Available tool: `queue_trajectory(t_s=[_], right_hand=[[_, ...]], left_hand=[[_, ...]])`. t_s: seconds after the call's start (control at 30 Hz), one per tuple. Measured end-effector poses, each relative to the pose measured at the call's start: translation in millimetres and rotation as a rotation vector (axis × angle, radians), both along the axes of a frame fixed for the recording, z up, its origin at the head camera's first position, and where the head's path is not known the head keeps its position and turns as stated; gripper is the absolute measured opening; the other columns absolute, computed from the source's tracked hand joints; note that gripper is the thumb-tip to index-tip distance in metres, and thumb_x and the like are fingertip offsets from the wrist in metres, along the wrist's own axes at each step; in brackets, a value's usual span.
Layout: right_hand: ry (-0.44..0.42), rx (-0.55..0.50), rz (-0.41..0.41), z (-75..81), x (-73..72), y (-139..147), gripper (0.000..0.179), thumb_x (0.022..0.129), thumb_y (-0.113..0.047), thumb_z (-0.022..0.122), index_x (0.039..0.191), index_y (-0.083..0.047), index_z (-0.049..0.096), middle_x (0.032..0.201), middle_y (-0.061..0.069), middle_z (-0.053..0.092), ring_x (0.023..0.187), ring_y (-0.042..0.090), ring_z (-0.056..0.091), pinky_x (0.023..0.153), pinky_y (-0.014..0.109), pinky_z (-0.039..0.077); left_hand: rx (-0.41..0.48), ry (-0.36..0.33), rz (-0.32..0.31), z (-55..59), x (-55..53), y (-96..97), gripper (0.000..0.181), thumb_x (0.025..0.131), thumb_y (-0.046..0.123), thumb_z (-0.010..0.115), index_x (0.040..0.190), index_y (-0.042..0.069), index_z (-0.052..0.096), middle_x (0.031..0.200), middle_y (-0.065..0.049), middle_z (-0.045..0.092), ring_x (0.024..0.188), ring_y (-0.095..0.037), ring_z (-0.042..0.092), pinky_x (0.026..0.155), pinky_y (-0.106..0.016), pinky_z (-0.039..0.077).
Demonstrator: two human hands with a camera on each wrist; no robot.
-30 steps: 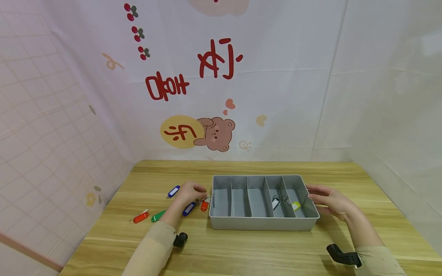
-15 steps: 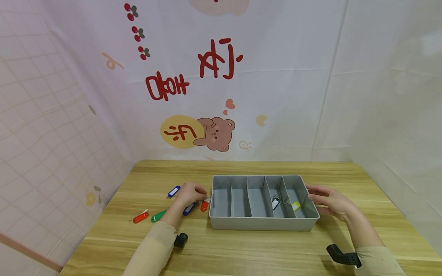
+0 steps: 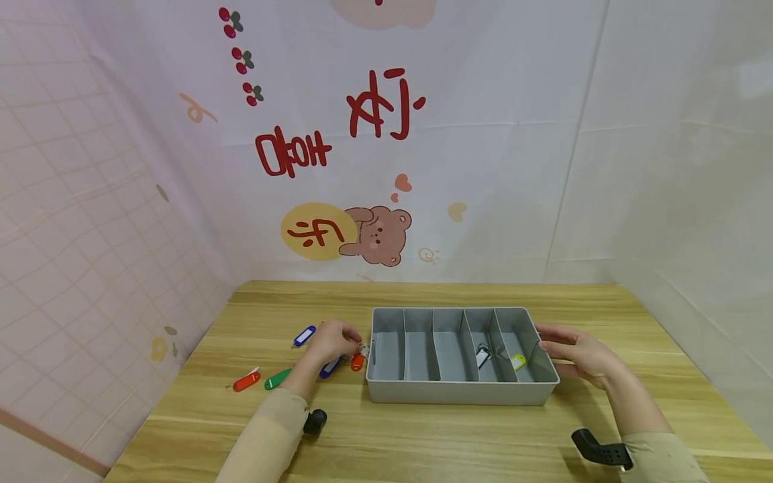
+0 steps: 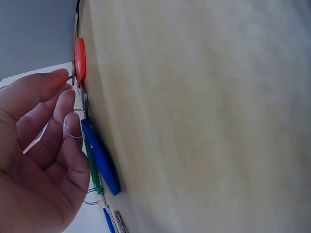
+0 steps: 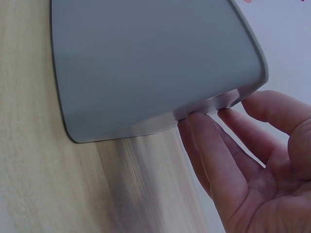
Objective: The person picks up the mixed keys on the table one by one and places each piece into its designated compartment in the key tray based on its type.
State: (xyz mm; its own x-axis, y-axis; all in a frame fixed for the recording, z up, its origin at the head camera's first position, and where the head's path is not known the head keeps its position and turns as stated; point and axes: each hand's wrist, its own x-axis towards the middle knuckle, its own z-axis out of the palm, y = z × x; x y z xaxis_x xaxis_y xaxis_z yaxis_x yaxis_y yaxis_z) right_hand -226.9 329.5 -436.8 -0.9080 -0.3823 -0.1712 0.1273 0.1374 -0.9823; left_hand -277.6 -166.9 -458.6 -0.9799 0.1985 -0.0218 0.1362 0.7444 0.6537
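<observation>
On the left, my left hand (image 3: 331, 341) bends over several key tags; its thumb and fingertips pinch the metal ring of a red key tag (image 4: 80, 60). Just below those fingers in the left wrist view lies a blue key tag (image 4: 101, 158) with its ring, and a green key tag (image 4: 93, 165) shows behind it. At the right end of a grey divided box (image 3: 461, 392), my right hand (image 3: 582, 353) holds the end wall. In the right wrist view its thumb sits at the rim and its fingertips touch the outer wall.
Another red key tag (image 3: 246, 382) and a second blue one (image 3: 304, 335) lie on the wooden table (image 3: 423, 443) at the left. Inside the box, a tag with a white label (image 3: 482, 357) and a yellow tag (image 3: 518, 362) occupy the two rightmost compartments.
My left fingers have shifted very slightly at the red key tag's ring. The box and my right hand stay in place.
</observation>
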Motion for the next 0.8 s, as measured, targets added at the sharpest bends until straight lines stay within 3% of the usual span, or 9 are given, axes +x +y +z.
queue_trajectory(t_s=[0.33,0.8], right_hand=[[0.007,-0.015,0.009,0.6,1.1,-0.4,0.062,0.101,-0.01,0.056,0.148,0.015,0.024,0.127,-0.001,0.06,0.108,0.012,0.064,0.088,0.038,0.054],[0.005,-0.018,0.007,0.4,0.9,-0.2,0.059,0.102,-0.01,0.056,0.148,0.013,0.028,0.127,-0.001,0.06,0.108,0.013,0.064,0.088,0.038,0.054]], left_hand=[[-0.03,0.029,-0.025,-1.5,-1.3,0.8,0.01,0.076,0.008,0.082,0.083,0.012,0.077,0.074,0.007,0.067,0.068,-0.01,0.057,0.068,-0.032,0.05],[0.025,0.054,-0.026,-0.7,-0.4,-1.0,0.005,0.082,0.009,0.078,0.077,0.009,0.076,0.073,0.005,0.067,0.065,-0.011,0.058,0.062,-0.03,0.05]])
